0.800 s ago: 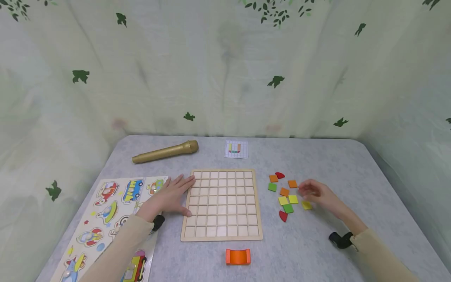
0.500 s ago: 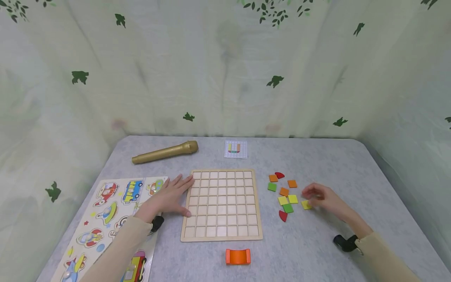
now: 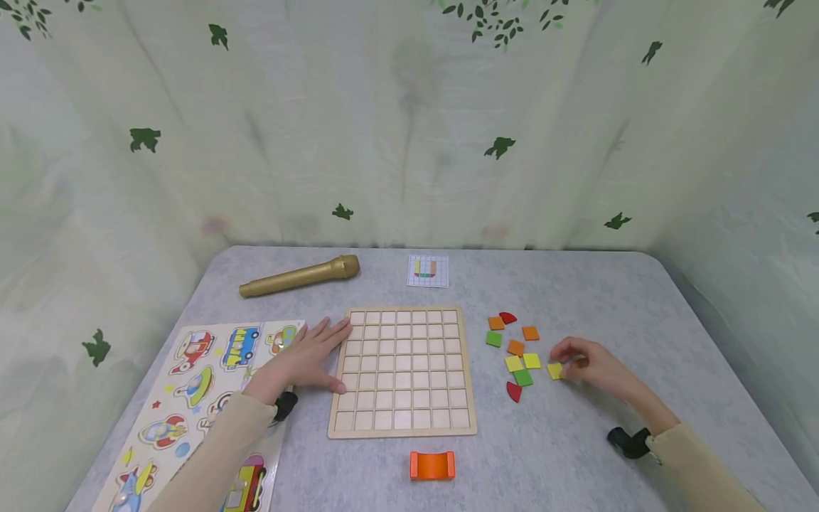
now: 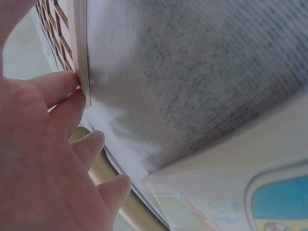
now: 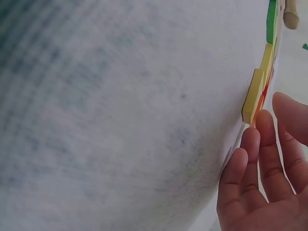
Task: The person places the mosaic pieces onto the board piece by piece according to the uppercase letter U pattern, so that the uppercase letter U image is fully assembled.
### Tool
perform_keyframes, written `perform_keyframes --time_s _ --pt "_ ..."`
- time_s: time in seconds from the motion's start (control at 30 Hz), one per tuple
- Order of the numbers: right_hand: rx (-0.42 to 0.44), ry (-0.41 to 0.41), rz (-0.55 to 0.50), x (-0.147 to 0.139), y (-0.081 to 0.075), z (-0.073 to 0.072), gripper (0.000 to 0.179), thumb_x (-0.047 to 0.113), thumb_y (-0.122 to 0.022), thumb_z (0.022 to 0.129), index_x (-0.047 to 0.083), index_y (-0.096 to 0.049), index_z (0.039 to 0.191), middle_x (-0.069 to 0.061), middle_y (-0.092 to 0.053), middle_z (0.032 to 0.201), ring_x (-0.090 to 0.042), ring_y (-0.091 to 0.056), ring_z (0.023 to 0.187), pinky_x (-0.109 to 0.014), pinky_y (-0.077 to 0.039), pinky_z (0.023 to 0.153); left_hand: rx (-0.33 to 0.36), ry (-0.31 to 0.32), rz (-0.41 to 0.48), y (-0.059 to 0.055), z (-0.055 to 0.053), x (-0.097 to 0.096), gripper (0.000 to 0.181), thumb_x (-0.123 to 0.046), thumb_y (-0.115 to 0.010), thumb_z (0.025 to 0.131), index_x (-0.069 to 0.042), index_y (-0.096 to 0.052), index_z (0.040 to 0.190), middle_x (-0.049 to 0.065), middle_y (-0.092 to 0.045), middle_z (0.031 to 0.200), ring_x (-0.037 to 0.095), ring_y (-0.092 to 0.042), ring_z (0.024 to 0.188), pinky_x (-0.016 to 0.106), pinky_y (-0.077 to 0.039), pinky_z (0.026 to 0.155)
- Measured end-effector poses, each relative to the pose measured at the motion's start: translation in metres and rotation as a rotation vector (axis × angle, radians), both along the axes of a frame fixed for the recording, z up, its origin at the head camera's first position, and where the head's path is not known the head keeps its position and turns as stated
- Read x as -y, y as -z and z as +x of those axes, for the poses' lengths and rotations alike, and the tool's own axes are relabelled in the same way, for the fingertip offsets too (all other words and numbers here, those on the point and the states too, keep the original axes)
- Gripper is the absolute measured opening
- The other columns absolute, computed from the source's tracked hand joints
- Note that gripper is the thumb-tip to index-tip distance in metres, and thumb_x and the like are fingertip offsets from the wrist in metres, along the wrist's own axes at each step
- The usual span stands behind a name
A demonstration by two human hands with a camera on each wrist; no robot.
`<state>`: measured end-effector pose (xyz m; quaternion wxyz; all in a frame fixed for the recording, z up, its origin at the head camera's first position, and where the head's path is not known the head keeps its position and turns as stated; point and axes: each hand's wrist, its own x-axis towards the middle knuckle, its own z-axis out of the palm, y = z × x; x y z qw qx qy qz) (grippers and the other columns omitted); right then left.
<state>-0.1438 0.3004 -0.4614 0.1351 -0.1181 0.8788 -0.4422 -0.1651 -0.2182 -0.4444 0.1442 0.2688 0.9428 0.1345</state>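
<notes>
Right hand (image 3: 591,366) loosely curved at lower right of frame, yellow tile (image 3: 553,370) touched but ungripped, wooden grid board (image 3: 403,363) at lower centre touched by spread left hand (image 3: 303,360)

In front of me hangs a big pale cloth (image 3: 307,107), like a wall, and it bends around both my sides. It has soft folds running down it. I see dark green leaves (image 3: 145,139) dotted all over it, and little leafy twigs (image 3: 500,26) up at the top. A few faint pink smudges (image 3: 214,225) show low down. My table (image 3: 576,284) is gray and speckled, with round far corners. The light is soft.
</notes>
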Motion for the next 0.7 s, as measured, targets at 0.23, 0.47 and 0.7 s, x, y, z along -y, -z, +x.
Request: perform_keyframes --time_s 0.23,0.47,0.7 --pt "-0.022 0.005 0.067 0.0028 0.0023 0.0003 0.020 -0.009 -0.066 0.081 0.003 -0.063 0.097 -0.006 -0.060 0.095 -0.025 -0.052 0.089 -0.033 -0.049 0.076 0.011 -0.009 0.007 -0.0009 0.0011 -0.0017 0.109 -0.055 -0.077 0.070 0.000 -0.026 0.150 0.017 -0.021 0.156 0.045 -0.011 0.140 0.066 -0.008 0.107" --pt "-0.069 0.003 0.142 0.0061 0.0023 0.0013 0.023 -0.011 -0.068 0.077 0.005 -0.064 0.093 -0.003 -0.060 0.091 -0.022 -0.052 0.085 -0.038 -0.047 0.076 0.009 -0.009 0.003 -0.0026 0.0008 -0.0018 0.109 -0.055 -0.076 0.071 0.001 -0.026 0.150 0.018 -0.021 0.155 0.046 -0.012 0.140 0.067 -0.009 0.107" --pt "-0.113 -0.027 0.221 0.0087 0.0001 0.0016 0.022 -0.008 -0.072 0.077 0.006 -0.064 0.093 -0.001 -0.059 0.089 -0.019 -0.052 0.082 -0.031 -0.049 0.072 0.006 -0.004 0.002 0.0004 0.0007 -0.0014 0.109 -0.056 -0.075 0.071 0.000 -0.025 0.150 0.017 -0.020 0.156 0.046 -0.012 0.140 0.067 -0.009 0.107"
